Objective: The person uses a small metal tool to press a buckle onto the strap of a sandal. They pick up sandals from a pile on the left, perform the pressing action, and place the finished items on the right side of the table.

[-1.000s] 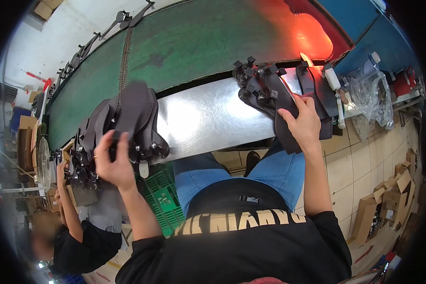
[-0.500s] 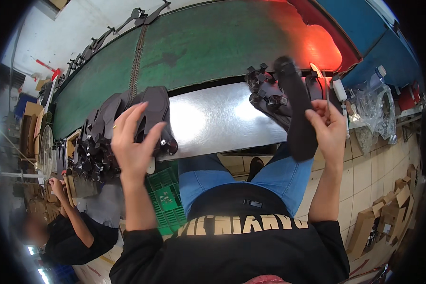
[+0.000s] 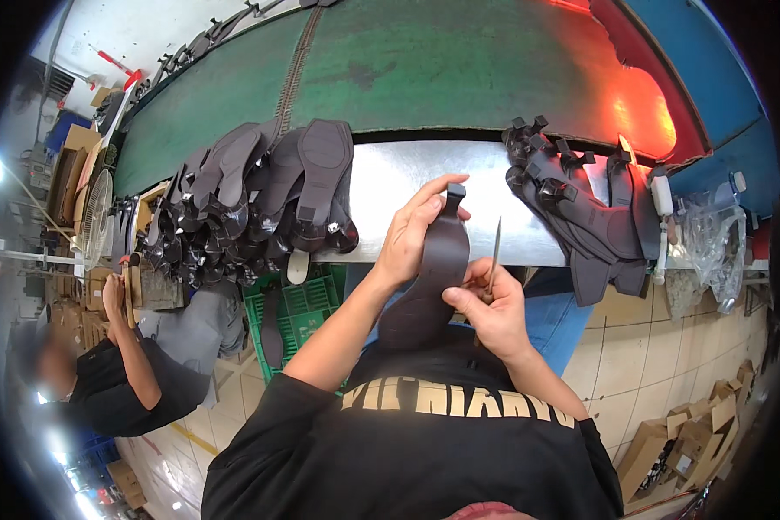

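A dark brown shoe sole (image 3: 435,277) with a small black heel at its upper end stands in front of my body. My left hand (image 3: 405,244) is closed round its heel end, thumb and fingers on either side. My right hand (image 3: 494,314) grips a thin pointed metal tool (image 3: 496,253), tip upward, and is close against the sole's right edge. Whether its fingers also pinch the sole, I cannot tell. To the left, a heap of heeled soles (image 3: 323,173) lies on the metal shelf (image 3: 381,178); another stack of soles (image 3: 585,221) lies to the right.
Beyond the shelf runs a green conveyor belt (image 3: 442,74), lit red at its right end. A green plastic crate (image 3: 308,308) stands below the shelf. A co-worker (image 3: 139,381) sits at the left. Clear plastic bags (image 3: 711,247) hang at the right; cardboard boxes (image 3: 689,451) stand on the floor.
The sole has come from the right-hand stack to the middle, in front of my body. My left hand has left the left heap and closed on its heel end.
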`<state>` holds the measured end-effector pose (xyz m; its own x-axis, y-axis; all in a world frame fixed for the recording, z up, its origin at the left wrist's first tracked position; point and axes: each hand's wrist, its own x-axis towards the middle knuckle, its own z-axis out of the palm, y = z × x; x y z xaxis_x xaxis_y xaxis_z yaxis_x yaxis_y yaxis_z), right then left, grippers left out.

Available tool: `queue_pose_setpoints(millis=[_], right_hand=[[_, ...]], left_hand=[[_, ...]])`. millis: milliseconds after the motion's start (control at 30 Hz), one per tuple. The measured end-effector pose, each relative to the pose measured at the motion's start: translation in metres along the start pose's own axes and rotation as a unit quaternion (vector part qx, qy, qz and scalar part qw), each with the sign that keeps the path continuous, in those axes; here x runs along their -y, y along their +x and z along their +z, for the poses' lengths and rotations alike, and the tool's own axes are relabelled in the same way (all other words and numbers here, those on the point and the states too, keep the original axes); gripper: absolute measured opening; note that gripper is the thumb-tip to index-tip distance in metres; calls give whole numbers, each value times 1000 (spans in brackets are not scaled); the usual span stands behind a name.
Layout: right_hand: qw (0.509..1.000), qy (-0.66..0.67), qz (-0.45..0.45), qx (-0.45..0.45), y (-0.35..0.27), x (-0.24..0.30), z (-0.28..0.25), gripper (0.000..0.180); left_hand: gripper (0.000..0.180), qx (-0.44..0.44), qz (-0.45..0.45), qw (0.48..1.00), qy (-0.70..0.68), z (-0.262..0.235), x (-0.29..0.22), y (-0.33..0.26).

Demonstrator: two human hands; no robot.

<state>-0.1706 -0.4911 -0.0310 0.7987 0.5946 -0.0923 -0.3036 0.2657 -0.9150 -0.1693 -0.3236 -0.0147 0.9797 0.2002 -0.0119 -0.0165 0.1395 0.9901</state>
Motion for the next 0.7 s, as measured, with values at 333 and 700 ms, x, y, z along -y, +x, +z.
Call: queue_pose_setpoints(millis=[333, 700], right_hand=[[973, -190, -119, -63, -16, -13, -19, 19], [992, -66, 103, -3, -2, -7, -29, 33]], left_hand=[[36, 10, -99, 995, -11, -9, 43, -41], [38, 44, -52, 998, 2, -3, 48, -48]])
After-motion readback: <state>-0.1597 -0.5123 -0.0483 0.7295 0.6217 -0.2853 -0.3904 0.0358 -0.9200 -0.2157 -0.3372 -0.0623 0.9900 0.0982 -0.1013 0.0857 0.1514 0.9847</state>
